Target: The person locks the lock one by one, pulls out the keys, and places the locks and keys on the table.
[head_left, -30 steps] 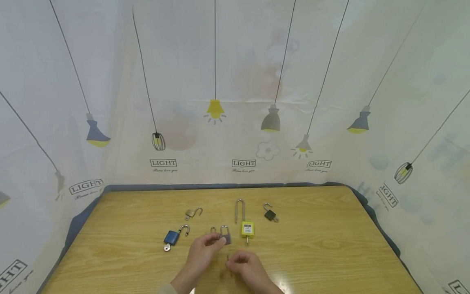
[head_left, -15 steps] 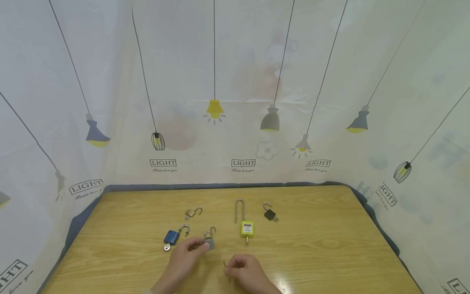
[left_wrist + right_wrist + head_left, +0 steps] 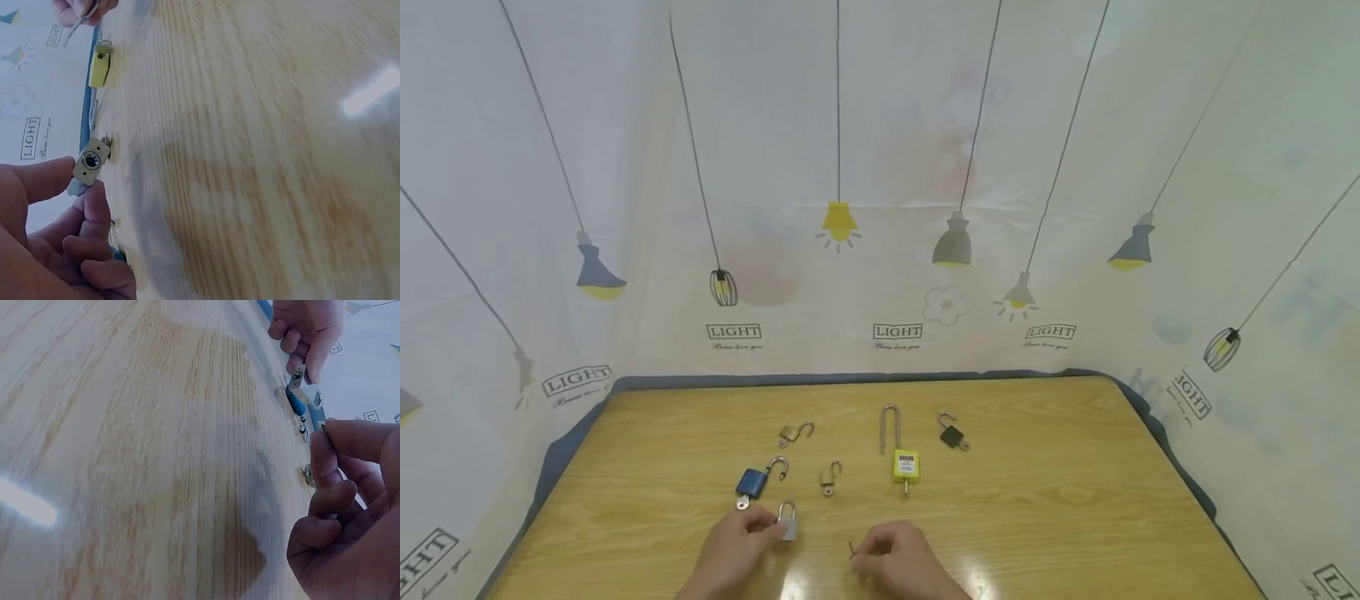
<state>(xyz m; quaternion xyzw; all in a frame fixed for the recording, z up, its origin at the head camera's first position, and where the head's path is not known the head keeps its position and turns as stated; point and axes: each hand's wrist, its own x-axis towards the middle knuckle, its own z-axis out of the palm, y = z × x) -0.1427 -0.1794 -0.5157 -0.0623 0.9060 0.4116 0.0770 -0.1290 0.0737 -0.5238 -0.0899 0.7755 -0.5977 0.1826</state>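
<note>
My left hand (image 3: pixel 733 542) pinches a silver-grey padlock (image 3: pixel 787 528) between thumb and fingers, its shackle pointing toward the far side. In the left wrist view the padlock's underside, with a round keyhole (image 3: pixel 91 160), faces the camera. To the right, my right hand (image 3: pixel 904 558) pinches a small key (image 3: pixel 852 550) by its head; its thin blade sticks out from the fingertips. Padlock and key are apart. Just beyond the left hand lies a blue padlock (image 3: pixel 751 483) with its shackle swung out and a key in it. A small brass padlock (image 3: pixel 827 478) lies near it.
Farther back on the wooden table (image 3: pixel 1037 500) lie another brass padlock (image 3: pixel 789 433), a yellow padlock (image 3: pixel 906 467) with a long shackle, and a black padlock (image 3: pixel 952 437). Their shackles stand unlocked, with keys in them. A lamp-printed curtain (image 3: pixel 880 275) surrounds the table.
The left hand has carried the grey padlock left and toward the person, uncovering the small brass padlock. My right hand has shifted slightly left and nearer, still holding the key.
</note>
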